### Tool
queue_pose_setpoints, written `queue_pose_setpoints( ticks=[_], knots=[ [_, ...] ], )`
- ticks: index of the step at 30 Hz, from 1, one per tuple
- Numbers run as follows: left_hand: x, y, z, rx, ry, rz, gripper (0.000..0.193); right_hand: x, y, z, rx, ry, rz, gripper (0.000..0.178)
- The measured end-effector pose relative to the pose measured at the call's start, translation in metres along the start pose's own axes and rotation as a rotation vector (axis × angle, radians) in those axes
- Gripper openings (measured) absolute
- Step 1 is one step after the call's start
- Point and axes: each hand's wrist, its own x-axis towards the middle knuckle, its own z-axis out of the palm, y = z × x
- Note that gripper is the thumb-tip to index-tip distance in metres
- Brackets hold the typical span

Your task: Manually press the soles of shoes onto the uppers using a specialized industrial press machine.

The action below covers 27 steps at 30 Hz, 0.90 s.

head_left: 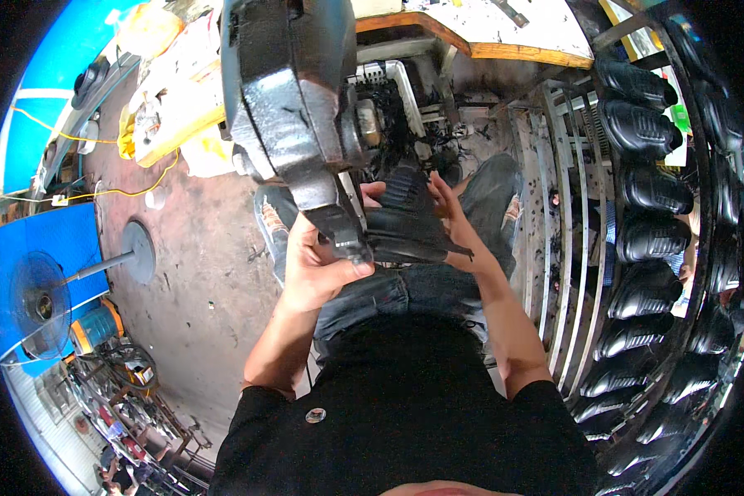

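Just right of the machine's metal tip, I see the black shoe piece, its long axis seemingly near to far, my left hand closer to that tip, apparently pinching its left edge, my right hand opposite, grip unclear.

machine: shiny metal | black piece by machine: dull | shoes right of machine: smooth, glossy | table edge right of machine: wood | shirt this side of machine: matt cloth

Left hand and right hand on a black shoe beside a machine
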Motion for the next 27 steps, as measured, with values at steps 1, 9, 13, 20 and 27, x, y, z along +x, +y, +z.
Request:
queue_pose_setpoints(
  ticks=[1, 9, 13, 20, 27],
  knots=[
    [-0.001, -0.006, -0.001, -0.062, 0.006, 0.06, 0.075, 0.0, -0.006, -0.004, 0.109, -0.017, 0.006, 0.125],
    [0.002, -0.018, 0.003, -0.116, 0.015, 0.113, 0.073, -0.021, -0.067, -0.076, -0.394, 0.116, 0.094, 0.11],
    [-0.004, -0.009, 0.011, -0.212, 0.135, 0.016, 0.075, -0.02, -0.117, -0.082, -0.322, 0.222, 0.023, 0.108],
    [-0.019, -0.017, -0.006, -0.342, 0.29, -0.006, 0.066, -0.005, -0.176, -0.071, -0.635, 0.24, -0.233, 0.112],
    [-0.043, -0.015, -0.029, -0.471, 0.383, -0.086, 0.069, 0.003, -0.203, -0.029, -0.865, 0.109, -0.317, 0.108]
  ],
)
